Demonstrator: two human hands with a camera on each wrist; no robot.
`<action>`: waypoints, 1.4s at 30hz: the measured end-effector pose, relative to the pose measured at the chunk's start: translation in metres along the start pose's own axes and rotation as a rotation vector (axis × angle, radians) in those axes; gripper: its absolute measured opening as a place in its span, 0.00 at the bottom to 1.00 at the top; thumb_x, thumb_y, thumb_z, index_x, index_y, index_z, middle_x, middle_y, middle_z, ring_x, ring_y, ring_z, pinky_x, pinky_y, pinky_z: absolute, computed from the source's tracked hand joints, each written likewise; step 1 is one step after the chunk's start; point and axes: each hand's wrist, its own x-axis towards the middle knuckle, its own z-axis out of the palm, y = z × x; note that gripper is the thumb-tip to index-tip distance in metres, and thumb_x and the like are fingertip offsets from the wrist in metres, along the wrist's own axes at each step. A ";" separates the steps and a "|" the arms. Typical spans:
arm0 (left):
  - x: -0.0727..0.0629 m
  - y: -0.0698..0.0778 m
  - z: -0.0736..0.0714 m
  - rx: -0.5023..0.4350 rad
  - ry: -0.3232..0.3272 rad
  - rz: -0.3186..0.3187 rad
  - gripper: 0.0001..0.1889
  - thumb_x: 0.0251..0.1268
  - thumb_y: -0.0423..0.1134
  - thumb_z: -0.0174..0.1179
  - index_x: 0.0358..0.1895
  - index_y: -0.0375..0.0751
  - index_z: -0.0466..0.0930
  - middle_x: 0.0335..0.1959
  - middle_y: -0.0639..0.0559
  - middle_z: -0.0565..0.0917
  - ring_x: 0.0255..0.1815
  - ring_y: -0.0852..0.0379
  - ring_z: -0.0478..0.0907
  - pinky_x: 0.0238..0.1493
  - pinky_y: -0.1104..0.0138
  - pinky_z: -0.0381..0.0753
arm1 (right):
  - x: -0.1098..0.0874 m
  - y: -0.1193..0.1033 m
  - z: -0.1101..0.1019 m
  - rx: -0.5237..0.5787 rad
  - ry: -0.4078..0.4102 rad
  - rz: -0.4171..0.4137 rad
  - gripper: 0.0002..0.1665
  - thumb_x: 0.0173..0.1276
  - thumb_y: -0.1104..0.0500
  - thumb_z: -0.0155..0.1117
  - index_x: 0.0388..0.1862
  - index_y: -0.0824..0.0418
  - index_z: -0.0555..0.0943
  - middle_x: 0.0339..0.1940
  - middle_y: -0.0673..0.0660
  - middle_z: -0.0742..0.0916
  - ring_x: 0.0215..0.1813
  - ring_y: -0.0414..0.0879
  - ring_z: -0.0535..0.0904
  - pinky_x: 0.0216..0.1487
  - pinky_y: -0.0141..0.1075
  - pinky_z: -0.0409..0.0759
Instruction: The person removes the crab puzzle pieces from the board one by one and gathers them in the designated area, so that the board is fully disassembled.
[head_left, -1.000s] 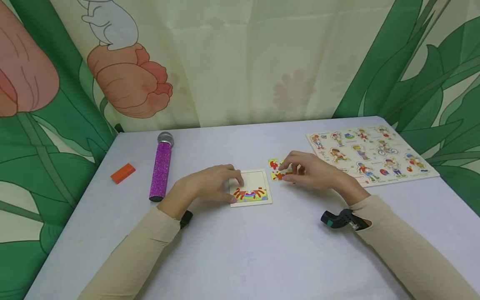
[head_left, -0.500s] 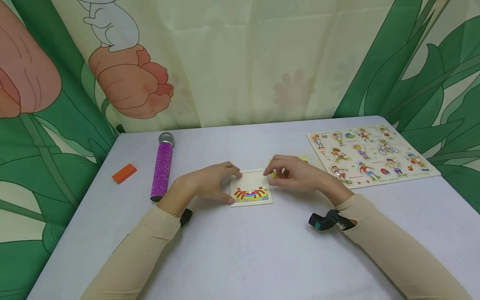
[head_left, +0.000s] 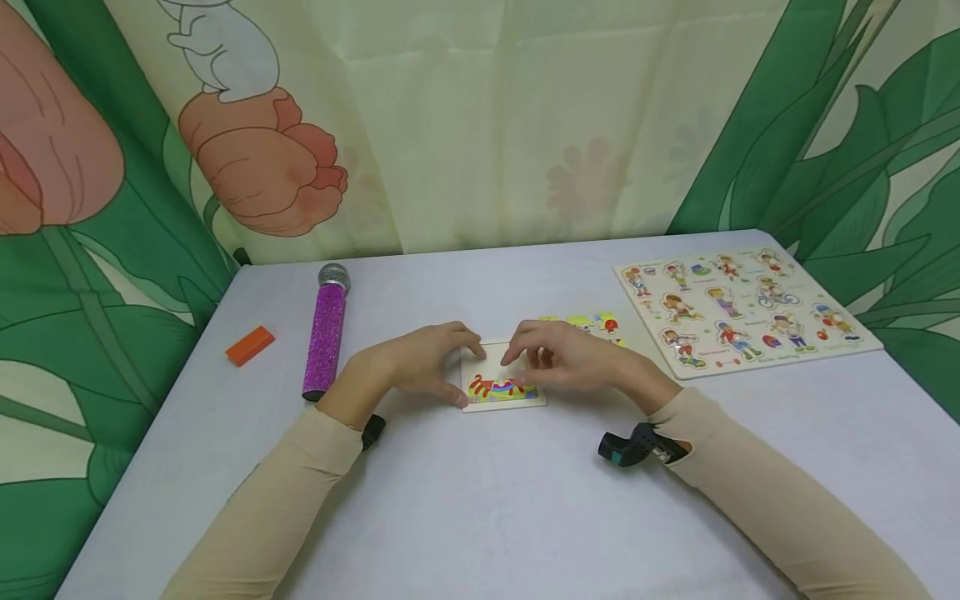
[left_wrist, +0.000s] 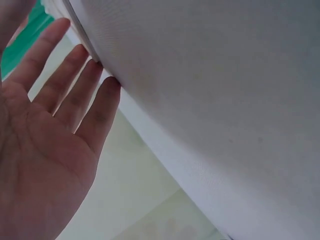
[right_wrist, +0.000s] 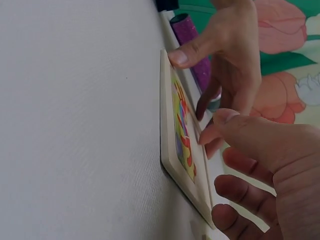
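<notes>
A small square puzzle tray (head_left: 491, 357) with a pale rim lies on the table. A colourful strip of red, yellow and rainbow puzzle picture (head_left: 498, 388) fills its near part. My left hand (head_left: 422, 363) rests along the tray's left side, thumb at the near corner, index finger toward the far edge. Its fingers look fairly straight in the left wrist view. Over the tray's right side is my right hand (head_left: 573, 360), fingers loosely bent; no piece shows between its fingertips. Behind that hand lie yellow-and-red puzzle pieces (head_left: 604, 322), partly hidden.
A larger board (head_left: 738, 308) with pictures of children lies at the back right. To the left are a purple glittery microphone (head_left: 324, 342) and an orange block (head_left: 251, 346). The white-covered table (head_left: 480, 508) ends at a printed curtain (head_left: 480, 125).
My right hand has moved left from the loose pieces to above the tray, uncovering some of them. The left hand has stayed at the tray, its index finger shifting slightly toward the far edge.
</notes>
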 end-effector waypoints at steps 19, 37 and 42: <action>0.002 0.000 0.000 -0.012 0.041 -0.011 0.37 0.50 0.53 0.81 0.62 0.45 0.76 0.64 0.50 0.73 0.68 0.51 0.71 0.74 0.56 0.68 | 0.020 -0.007 0.018 -0.021 -0.093 -0.046 0.18 0.69 0.55 0.73 0.57 0.53 0.87 0.50 0.51 0.82 0.32 0.39 0.76 0.38 0.32 0.78; 0.001 0.002 -0.002 -0.035 -0.012 -0.023 0.37 0.53 0.52 0.79 0.63 0.46 0.72 0.65 0.49 0.70 0.68 0.51 0.70 0.74 0.56 0.68 | 0.024 -0.012 0.020 -0.105 -0.225 -0.012 0.27 0.71 0.51 0.71 0.67 0.53 0.80 0.58 0.51 0.76 0.35 0.43 0.72 0.41 0.31 0.74; 0.000 0.001 -0.002 -0.048 -0.006 -0.020 0.37 0.53 0.52 0.80 0.64 0.46 0.72 0.65 0.50 0.70 0.68 0.51 0.70 0.74 0.56 0.68 | 0.024 -0.013 0.019 -0.076 -0.218 -0.001 0.25 0.71 0.51 0.72 0.64 0.53 0.80 0.57 0.51 0.77 0.35 0.43 0.73 0.41 0.32 0.75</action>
